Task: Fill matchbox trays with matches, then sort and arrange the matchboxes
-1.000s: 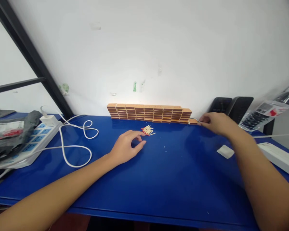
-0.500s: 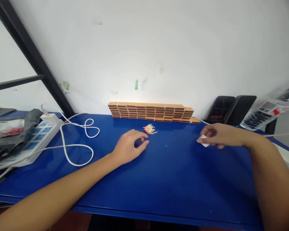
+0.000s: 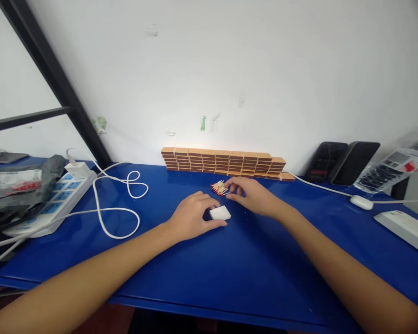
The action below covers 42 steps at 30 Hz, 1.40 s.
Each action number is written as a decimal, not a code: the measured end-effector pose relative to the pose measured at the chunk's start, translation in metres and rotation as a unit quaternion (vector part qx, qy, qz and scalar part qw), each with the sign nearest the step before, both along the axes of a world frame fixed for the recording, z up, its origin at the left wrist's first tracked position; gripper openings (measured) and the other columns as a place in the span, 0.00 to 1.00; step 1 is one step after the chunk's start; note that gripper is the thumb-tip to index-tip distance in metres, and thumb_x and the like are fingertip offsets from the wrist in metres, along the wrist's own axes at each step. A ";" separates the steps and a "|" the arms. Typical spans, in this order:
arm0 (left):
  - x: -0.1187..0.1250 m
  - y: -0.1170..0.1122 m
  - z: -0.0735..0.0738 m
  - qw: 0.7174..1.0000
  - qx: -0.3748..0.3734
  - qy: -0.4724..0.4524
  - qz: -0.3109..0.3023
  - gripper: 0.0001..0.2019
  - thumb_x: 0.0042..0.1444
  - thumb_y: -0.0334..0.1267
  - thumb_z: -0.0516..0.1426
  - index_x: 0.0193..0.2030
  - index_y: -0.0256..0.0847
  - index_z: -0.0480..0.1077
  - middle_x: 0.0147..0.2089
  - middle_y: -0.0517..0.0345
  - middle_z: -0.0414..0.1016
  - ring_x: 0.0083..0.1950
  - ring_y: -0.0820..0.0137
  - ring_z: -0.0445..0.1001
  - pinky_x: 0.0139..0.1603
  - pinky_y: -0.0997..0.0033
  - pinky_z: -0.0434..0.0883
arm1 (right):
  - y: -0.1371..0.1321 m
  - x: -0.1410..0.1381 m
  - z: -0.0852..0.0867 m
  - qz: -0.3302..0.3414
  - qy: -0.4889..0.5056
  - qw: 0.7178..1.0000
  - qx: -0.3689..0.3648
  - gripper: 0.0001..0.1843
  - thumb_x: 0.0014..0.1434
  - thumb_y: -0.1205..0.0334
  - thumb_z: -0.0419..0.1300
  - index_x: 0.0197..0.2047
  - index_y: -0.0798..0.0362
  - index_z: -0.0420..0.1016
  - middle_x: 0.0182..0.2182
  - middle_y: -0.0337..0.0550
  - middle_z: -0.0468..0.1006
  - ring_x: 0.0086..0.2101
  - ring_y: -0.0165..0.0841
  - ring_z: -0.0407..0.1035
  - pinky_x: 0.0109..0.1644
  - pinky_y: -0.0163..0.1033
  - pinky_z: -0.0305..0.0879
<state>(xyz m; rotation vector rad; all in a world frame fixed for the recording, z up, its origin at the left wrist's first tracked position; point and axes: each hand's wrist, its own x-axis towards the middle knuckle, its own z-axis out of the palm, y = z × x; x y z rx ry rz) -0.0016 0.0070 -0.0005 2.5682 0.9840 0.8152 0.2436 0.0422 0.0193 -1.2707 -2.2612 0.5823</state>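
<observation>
My left hand (image 3: 196, 216) rests on the blue tabletop, its thumb and fingers closed round a small white matchbox tray (image 3: 220, 213). Whether anything lies inside the tray cannot be made out. Just behind it is a small heap of red-tipped matches (image 3: 218, 187). My right hand (image 3: 249, 195) reaches in from the right to the edge of this heap, thumb and fingertips apart, with no match clearly held between them. Several layers of brown matchboxes (image 3: 223, 162) form a long, low wall at the back, stepped down at the right end.
A white power strip (image 3: 61, 197) with a charger, looping white cable (image 3: 102, 222) and grey plastic packages (image 3: 24, 185) occupy the left. At the right stand two dark phones (image 3: 353, 162), a clear plastic package (image 3: 392, 169), an inline cable switch (image 3: 361, 202) and another white strip (image 3: 406, 229).
My right hand has brought the white tray from the right to my left hand, let go of it, and moved to the matches. The left fingers have closed on the tray.
</observation>
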 end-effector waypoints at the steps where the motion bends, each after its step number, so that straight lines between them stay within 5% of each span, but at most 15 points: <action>1: 0.000 0.000 0.000 1.000 -0.004 -0.001 -0.001 0.20 0.57 0.53 0.69 0.49 0.43 0.77 0.41 0.56 0.81 0.44 0.60 0.76 0.46 0.59 0.72 | 0.008 0.006 -0.003 -0.002 -0.004 1.000 0.024 0.15 0.63 0.54 0.64 0.50 0.50 0.79 0.40 0.45 0.80 0.33 0.35 0.69 0.41 0.43 0.66; 6: -0.002 0.001 0.004 1.000 -0.015 -0.001 0.001 0.25 0.56 0.56 0.70 0.53 0.43 0.76 0.45 0.55 0.81 0.48 0.59 0.76 0.49 0.58 0.72 | 0.025 0.022 -0.016 0.022 -0.009 0.999 0.030 0.12 0.66 0.51 0.62 0.44 0.50 0.80 0.37 0.44 0.76 0.35 0.35 0.67 0.41 0.42 0.65; 21: -0.003 0.003 0.010 0.998 0.016 0.055 0.016 0.16 0.55 0.50 0.69 0.44 0.42 0.79 0.41 0.53 0.78 0.42 0.60 0.73 0.47 0.56 0.72 | 0.001 0.026 -0.021 0.024 -0.054 0.998 0.020 0.11 0.71 0.55 0.54 0.39 0.50 0.73 0.38 0.45 0.73 0.35 0.36 0.67 0.40 0.42 0.63; 31: 0.000 -0.003 0.010 0.998 0.066 -0.015 0.002 0.14 0.59 0.45 0.67 0.48 0.41 0.78 0.44 0.52 0.81 0.44 0.60 0.75 0.49 0.55 0.74 | -0.011 0.026 -0.015 0.022 -0.053 0.998 0.026 0.11 0.72 0.56 0.51 0.39 0.49 0.70 0.40 0.47 0.75 0.37 0.38 0.70 0.43 0.44 0.65; 34: 0.007 -0.018 0.025 0.992 0.052 -0.114 -0.030 0.05 0.63 0.38 0.64 0.44 0.41 0.78 0.39 0.55 0.81 0.41 0.64 0.77 0.45 0.60 0.75 | -0.022 0.016 -0.008 0.019 -0.003 1.000 0.021 0.12 0.73 0.54 0.52 0.40 0.49 0.70 0.39 0.46 0.76 0.37 0.38 0.69 0.42 0.43 0.66; 39: 0.015 -0.079 0.067 0.956 -0.096 -0.251 -0.119 0.03 0.64 0.33 0.63 0.42 0.42 0.79 0.36 0.56 0.82 0.37 0.67 0.80 0.43 0.64 0.78 | -0.041 -0.004 -0.009 0.058 0.030 0.998 0.018 0.09 0.72 0.58 0.54 0.40 0.49 0.71 0.37 0.43 0.76 0.35 0.35 0.69 0.40 0.41 0.65; 42: 0.018 -0.138 0.063 0.951 -0.170 -0.222 -0.132 0.08 0.64 0.37 0.65 0.49 0.45 0.80 0.41 0.55 0.83 0.42 0.63 0.82 0.42 0.64 0.79 | -0.046 -0.010 -0.015 0.073 0.012 0.996 0.039 0.07 0.71 0.62 0.55 0.39 0.49 0.72 0.36 0.42 0.75 0.35 0.35 0.69 0.39 0.40 0.64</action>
